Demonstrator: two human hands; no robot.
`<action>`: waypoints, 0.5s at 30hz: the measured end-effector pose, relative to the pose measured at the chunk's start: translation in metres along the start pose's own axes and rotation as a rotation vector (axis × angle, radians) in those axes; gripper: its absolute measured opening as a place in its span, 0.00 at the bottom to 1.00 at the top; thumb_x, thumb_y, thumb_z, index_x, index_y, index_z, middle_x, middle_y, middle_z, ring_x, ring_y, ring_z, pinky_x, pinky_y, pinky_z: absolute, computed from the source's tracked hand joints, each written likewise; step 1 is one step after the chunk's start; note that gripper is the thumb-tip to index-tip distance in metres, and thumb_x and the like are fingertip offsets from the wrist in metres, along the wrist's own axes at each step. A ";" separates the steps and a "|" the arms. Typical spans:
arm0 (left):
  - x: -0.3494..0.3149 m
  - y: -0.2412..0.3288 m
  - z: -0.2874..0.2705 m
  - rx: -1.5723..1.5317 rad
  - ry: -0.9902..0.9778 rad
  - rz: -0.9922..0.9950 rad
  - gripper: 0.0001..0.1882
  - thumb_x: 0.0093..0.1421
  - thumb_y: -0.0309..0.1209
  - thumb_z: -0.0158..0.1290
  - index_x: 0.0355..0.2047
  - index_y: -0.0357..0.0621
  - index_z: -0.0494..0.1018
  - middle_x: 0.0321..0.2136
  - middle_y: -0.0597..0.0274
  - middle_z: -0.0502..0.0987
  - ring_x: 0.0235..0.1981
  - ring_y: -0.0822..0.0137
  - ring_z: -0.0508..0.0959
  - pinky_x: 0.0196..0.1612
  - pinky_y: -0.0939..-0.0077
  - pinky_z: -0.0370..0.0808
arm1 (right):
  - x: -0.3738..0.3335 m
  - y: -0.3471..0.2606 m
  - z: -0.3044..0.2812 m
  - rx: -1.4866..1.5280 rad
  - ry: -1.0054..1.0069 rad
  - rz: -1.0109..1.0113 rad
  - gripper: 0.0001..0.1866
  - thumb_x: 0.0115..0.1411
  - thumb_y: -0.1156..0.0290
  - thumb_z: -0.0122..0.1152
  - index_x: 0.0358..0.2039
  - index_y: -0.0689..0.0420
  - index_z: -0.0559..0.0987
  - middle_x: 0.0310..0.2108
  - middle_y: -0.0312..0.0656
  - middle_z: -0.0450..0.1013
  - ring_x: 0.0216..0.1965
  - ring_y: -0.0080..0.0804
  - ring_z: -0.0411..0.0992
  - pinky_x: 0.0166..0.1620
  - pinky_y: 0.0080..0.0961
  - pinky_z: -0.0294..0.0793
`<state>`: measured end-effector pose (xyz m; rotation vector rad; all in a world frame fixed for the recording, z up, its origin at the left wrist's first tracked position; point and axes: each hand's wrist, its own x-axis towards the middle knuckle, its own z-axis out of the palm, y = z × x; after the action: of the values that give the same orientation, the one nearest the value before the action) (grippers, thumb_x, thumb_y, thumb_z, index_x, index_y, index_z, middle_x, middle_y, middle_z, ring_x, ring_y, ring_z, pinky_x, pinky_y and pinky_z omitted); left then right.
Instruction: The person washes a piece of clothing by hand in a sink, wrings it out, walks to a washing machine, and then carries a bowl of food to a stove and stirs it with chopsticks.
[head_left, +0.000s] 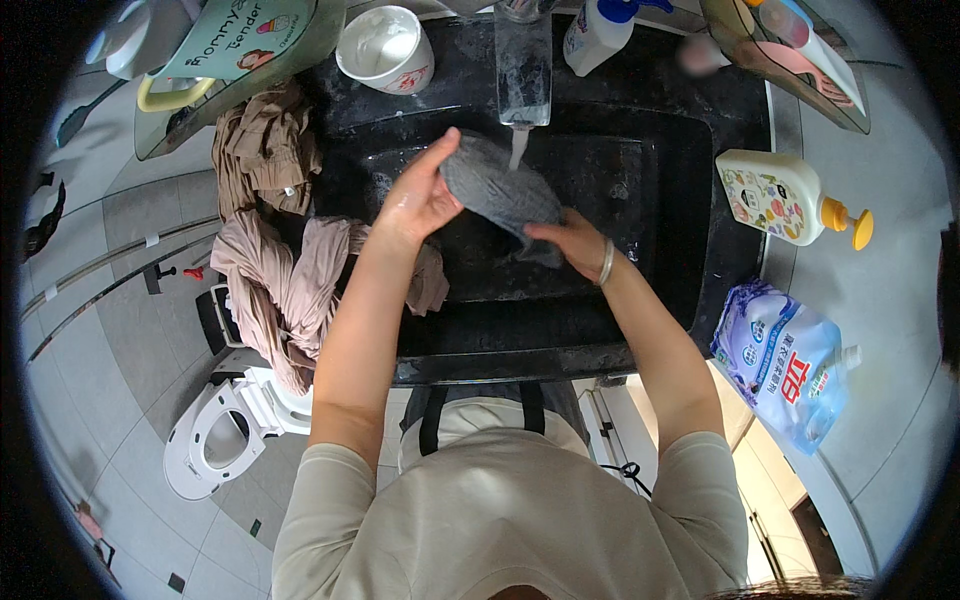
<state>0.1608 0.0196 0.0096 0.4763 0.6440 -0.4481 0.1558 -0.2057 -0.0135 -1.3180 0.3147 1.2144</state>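
Around grey cloth (503, 185), faucet (524, 80), tub (400, 76), clothes (300, 270)

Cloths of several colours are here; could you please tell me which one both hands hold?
The grey cloth, held between the left hand and right hand; the brown cloth and pink cloth lie at the left of the sink.

Beige short-sleeved top (520, 490) is worn; a pale bangle (607, 262) circles the right wrist (619, 274)

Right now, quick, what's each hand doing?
Left hand: holding one end of the gray cloth.
Right hand: holding the cloth's other end.
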 end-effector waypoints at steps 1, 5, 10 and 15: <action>0.006 0.003 -0.012 0.033 0.020 0.057 0.12 0.59 0.36 0.51 0.35 0.40 0.71 0.33 0.60 0.77 0.34 0.67 0.77 0.42 0.72 0.73 | -0.001 -0.001 -0.001 0.095 0.037 -0.053 0.37 0.49 0.63 0.65 0.53 0.69 0.60 0.52 0.50 0.64 0.54 0.39 0.61 0.56 0.29 0.60; 0.017 -0.010 -0.042 0.258 0.120 0.174 0.13 0.58 0.35 0.52 0.39 0.41 0.70 0.39 0.61 0.74 0.42 0.66 0.74 0.44 0.68 0.71 | -0.004 -0.012 0.007 0.534 0.015 -0.246 0.20 0.58 0.64 0.53 0.49 0.58 0.68 0.47 0.44 0.69 0.47 0.37 0.68 0.50 0.31 0.67; 0.023 -0.033 -0.025 0.231 0.291 -0.090 0.29 0.53 0.53 0.52 0.48 0.46 0.67 0.49 0.61 0.68 0.53 0.64 0.64 0.54 0.61 0.59 | -0.003 -0.029 0.037 0.694 -0.057 -0.351 0.18 0.59 0.60 0.52 0.45 0.58 0.72 0.41 0.40 0.72 0.42 0.29 0.71 0.45 0.25 0.70; 0.011 -0.034 -0.003 -0.035 0.138 -0.089 0.26 0.56 0.51 0.50 0.45 0.43 0.68 0.40 0.60 0.74 0.44 0.64 0.72 0.48 0.68 0.66 | 0.001 -0.026 0.040 0.565 -0.020 -0.248 0.19 0.58 0.63 0.54 0.46 0.59 0.70 0.42 0.42 0.71 0.42 0.31 0.71 0.43 0.27 0.71</action>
<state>0.1489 -0.0089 -0.0095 0.4496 0.8067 -0.4902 0.1599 -0.1659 0.0128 -0.8238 0.4290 0.8442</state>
